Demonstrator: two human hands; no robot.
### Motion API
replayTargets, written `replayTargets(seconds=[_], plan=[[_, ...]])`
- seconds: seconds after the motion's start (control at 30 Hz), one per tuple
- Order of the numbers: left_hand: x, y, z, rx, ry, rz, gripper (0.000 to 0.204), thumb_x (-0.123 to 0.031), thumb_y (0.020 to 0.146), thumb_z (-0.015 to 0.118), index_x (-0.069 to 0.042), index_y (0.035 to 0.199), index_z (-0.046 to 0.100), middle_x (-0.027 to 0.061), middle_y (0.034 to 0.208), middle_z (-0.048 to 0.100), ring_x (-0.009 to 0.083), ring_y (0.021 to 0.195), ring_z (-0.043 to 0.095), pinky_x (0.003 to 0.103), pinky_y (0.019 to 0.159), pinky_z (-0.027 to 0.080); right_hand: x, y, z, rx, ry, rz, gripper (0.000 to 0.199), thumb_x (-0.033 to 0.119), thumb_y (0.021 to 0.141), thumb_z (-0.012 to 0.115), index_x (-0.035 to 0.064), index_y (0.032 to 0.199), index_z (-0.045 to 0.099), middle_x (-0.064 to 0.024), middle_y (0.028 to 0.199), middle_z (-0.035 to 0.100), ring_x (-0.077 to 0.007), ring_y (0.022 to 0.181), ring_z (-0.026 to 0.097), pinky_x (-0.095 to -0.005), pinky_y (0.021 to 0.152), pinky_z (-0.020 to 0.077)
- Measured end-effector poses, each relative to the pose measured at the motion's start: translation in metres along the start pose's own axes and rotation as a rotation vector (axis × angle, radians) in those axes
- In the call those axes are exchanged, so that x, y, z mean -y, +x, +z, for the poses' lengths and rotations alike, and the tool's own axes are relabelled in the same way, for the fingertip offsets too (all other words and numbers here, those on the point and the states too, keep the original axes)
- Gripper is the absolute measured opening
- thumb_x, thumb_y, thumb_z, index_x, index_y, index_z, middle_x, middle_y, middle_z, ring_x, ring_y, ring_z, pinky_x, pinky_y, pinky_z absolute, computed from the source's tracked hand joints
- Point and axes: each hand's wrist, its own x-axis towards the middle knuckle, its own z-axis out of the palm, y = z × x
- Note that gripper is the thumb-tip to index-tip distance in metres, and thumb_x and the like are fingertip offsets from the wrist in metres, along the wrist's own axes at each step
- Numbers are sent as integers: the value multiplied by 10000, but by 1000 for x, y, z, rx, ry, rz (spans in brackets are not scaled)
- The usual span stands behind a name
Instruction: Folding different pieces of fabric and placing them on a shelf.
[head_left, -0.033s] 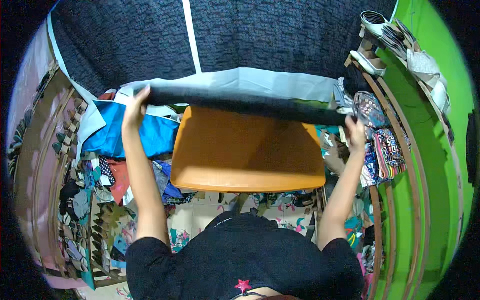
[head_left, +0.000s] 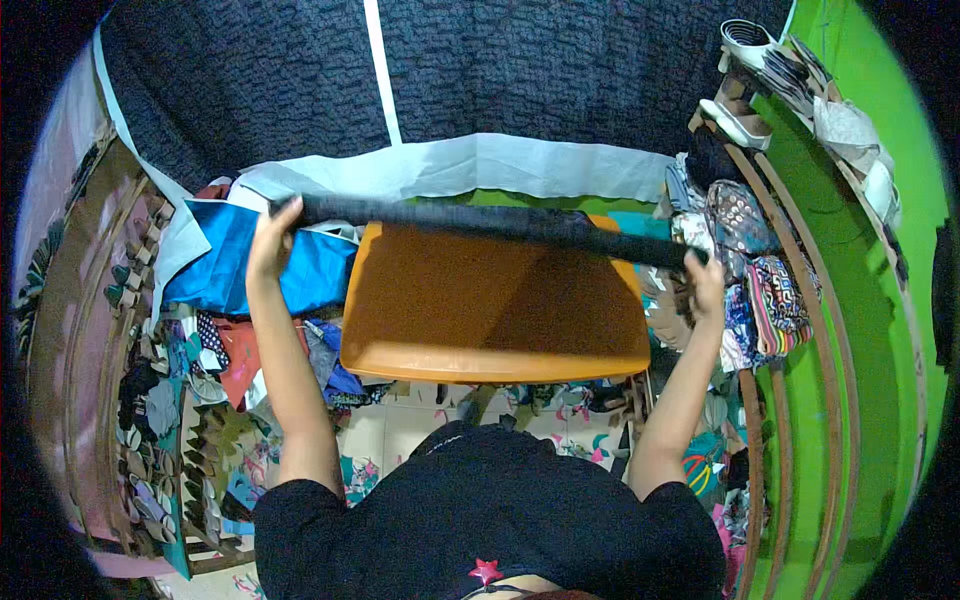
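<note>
With the left hand (head_left: 270, 240) and right hand (head_left: 706, 282) each clenched round an end of the dark fabric roll (head_left: 490, 222) (held above the orange table (head_left: 490, 310)), a slack grip risks it unrolling.

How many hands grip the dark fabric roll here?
2. The left hand grips the dark fabric roll at its left end; the right hand grips its right end.
</note>
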Motion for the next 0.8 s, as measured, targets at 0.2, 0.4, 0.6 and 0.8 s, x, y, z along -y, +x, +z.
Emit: replayTargets(seconds=[0.2,0.4,0.6,0.8], plan=[[64,-141,-34,-113,381,-357,227,-81,707,616,12,905,554,18,841,561,116,742,508,251,706,403,-85,-110,1,22,10,208,214,66,738,605,-13,931,557,-19,838,570,-97,728,507,-227,692,395],[47,-202,-36,-201,580,-482,142,-117,723,617,-26,819,566,-26,722,543,77,631,462,232,602,376,-110,-145,-17,-108,41,-42,348,26,709,607,-33,1039,513,-76,1081,495,-131,976,458,-248,853,334],[-20,-214,-2,-260,512,14,439,-125,755,574,-2,1145,416,48,993,514,111,852,463,246,759,360,-40,-154,-38,170,328,-200,493,243,648,679,-81,983,518,-230,1214,383,-271,1126,380,-363,959,256],[-21,-219,-20,-246,217,169,342,-112,813,509,22,1121,444,115,1087,499,178,987,465,278,858,329,-11,-164,-40,183,509,-362,275,227,590,714,7,623,553,-63,593,494,-318,755,563,-585,956,152]])
